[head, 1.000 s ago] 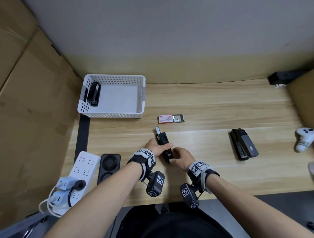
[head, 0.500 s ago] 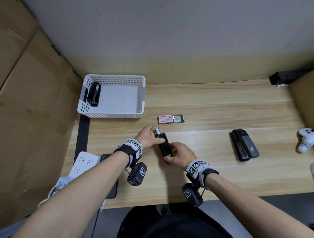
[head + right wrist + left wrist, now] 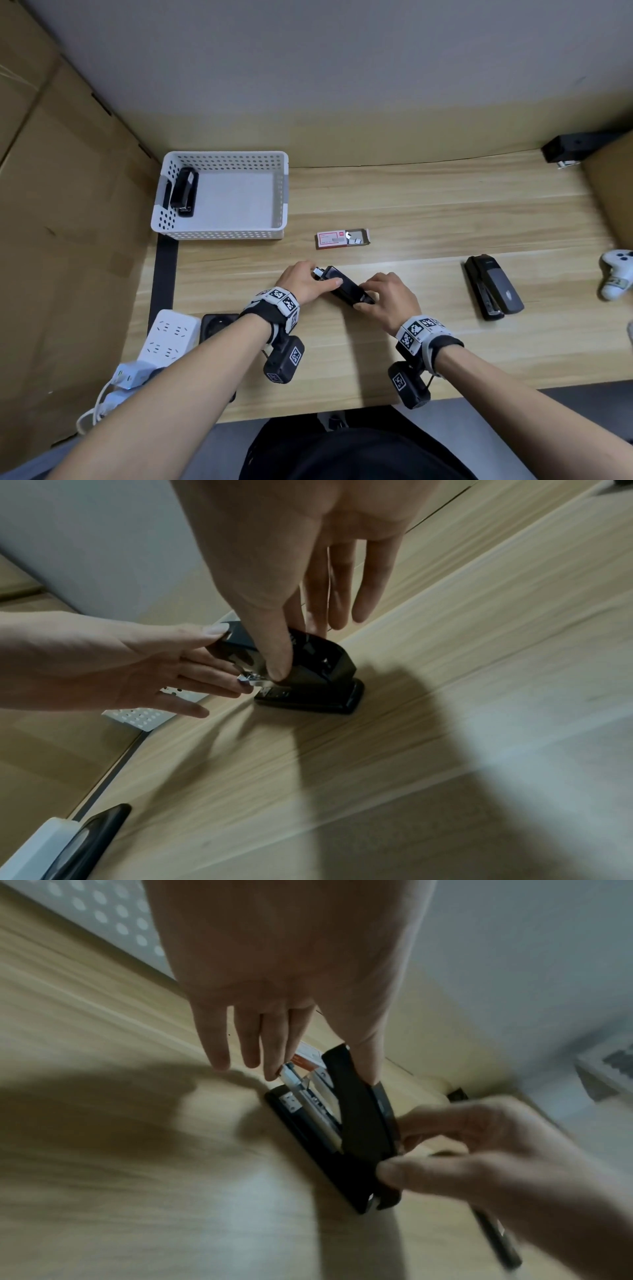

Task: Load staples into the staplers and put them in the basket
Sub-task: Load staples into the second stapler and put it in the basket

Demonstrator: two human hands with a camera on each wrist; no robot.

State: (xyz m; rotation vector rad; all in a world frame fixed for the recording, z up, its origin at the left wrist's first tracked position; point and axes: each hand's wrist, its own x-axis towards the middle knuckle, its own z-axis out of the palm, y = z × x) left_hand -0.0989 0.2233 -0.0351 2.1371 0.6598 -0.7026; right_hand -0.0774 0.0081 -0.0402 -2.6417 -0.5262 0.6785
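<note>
A black stapler lies slantwise on the wooden table, front end to the upper left. Its top cover stands raised off the base, and the metal magazine shows beneath it. My left hand pinches the front, thumb on the cover and fingertips at the magazine tip. My right hand pinches the rear end between thumb and fingers. The white perforated basket stands at the back left with one black stapler inside. An open staple box lies just beyond my hands.
A second black and grey stapler lies to the right. A white game controller sits at the right edge. A white power strip and a black device lie at the near left. Cardboard walls the left side.
My left hand slid from the stapler's middle to its front end. The stapler turned so that its rear points more to the right. My right hand stayed on the rear.
</note>
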